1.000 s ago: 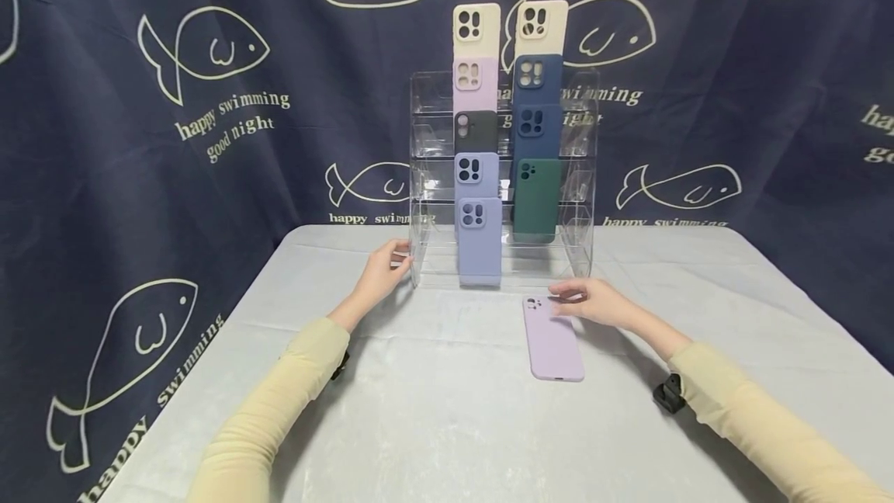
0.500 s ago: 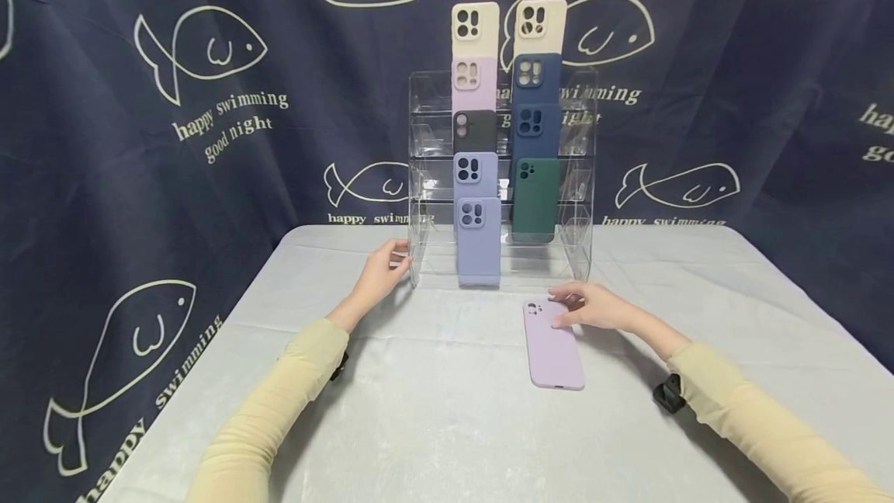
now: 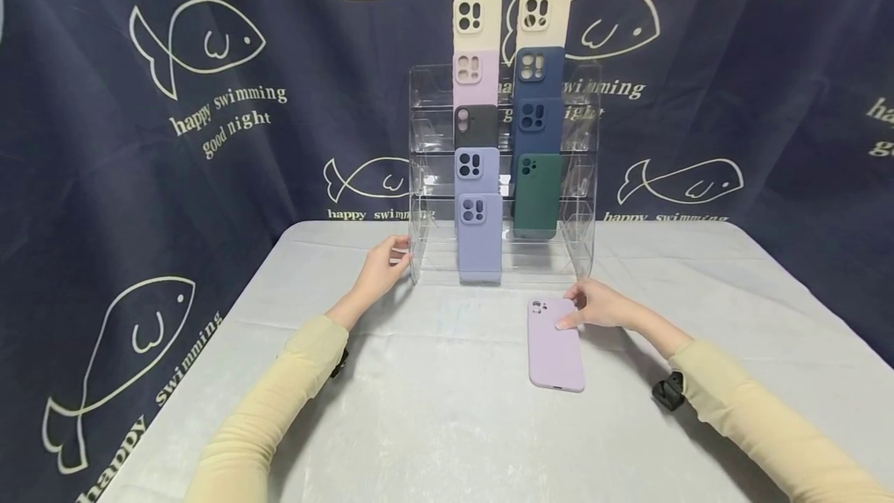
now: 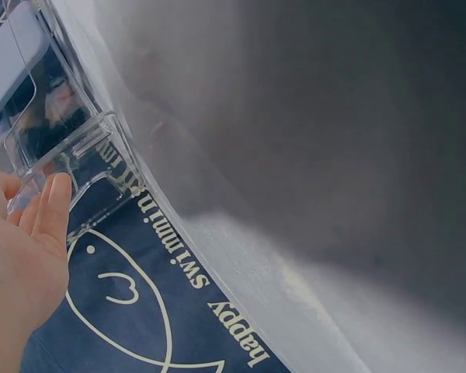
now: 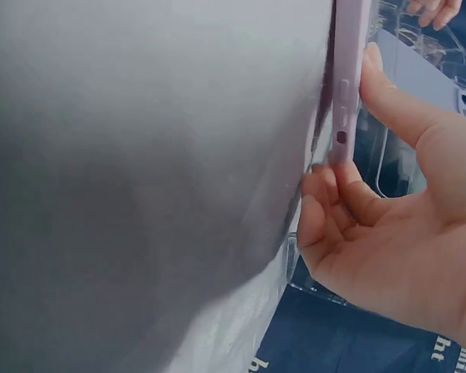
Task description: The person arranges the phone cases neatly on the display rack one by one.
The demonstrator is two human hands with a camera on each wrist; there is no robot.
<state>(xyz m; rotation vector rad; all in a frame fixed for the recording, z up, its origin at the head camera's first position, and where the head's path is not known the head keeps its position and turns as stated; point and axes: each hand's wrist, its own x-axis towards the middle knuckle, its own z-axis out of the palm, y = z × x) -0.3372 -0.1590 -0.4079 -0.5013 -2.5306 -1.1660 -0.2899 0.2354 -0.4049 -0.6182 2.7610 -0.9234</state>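
A lilac phone case [image 3: 556,355] lies back up on the table in the head view, its camera cutouts toward the rack. My right hand [image 3: 602,305] holds its upper right side, thumb on the back and fingers at the edge. From the right wrist view, the case's side [image 5: 347,85] shows between that thumb and the curled fingers of my right hand [image 5: 404,179]. My left hand [image 3: 380,266] touches the left side of the clear display rack [image 3: 436,258] with relaxed fingers. In the left wrist view, the fingers of my left hand [image 4: 31,241] rest at the rack's clear panel [image 4: 101,144].
Two columns of phone cases stand in the rack, including a periwinkle case [image 3: 480,247] low on the left and a green case [image 3: 538,196] on the right. A pale cloth covers the table [image 3: 433,410]. Behind hangs a navy fish-print curtain [image 3: 335,84].
My right hand's fingers have drawn in around the lilac case's upper right side, and the case has shifted slightly toward me and rightward. My left hand stays at the rack.
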